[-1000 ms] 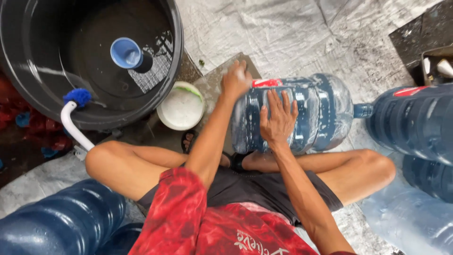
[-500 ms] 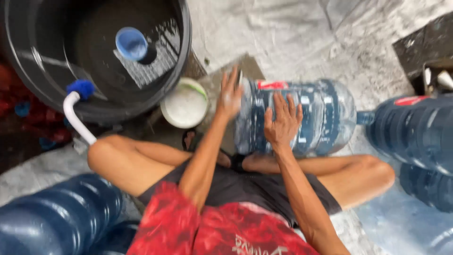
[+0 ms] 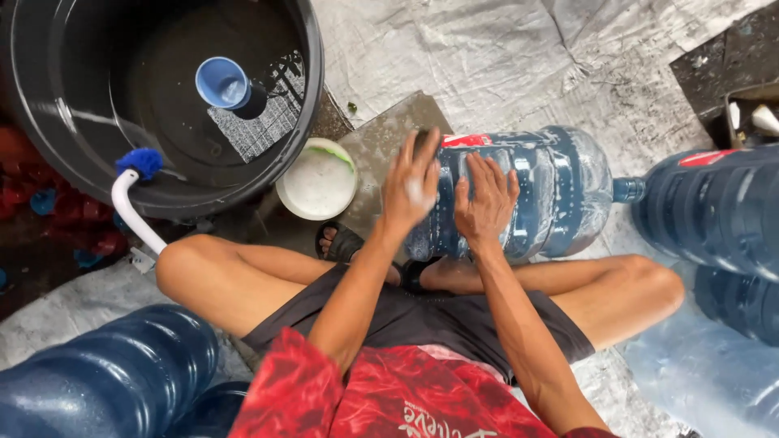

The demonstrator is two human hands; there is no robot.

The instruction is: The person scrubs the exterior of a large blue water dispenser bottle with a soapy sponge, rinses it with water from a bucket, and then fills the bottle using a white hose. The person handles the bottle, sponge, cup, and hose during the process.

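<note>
The big blue water jug (image 3: 527, 195) lies on its side on the gray tarp (image 3: 503, 57), just beyond the person's crossed legs. The right hand (image 3: 485, 203) presses flat, fingers spread, apparently steadying it, while the soapy left hand (image 3: 411, 191) (blurred) rests open-fingered near its base. A white bowl (image 3: 316, 180) sits beside a black tub (image 3: 312, 81).

Red labels (image 3: 466, 139) on blue jugs (image 3: 535, 191)

The person wears a red patterned shirt (image 3: 389, 397), dark grey shorts (image 3: 422, 320) and black sandals (image 3: 345, 241), arms bare.
</note>
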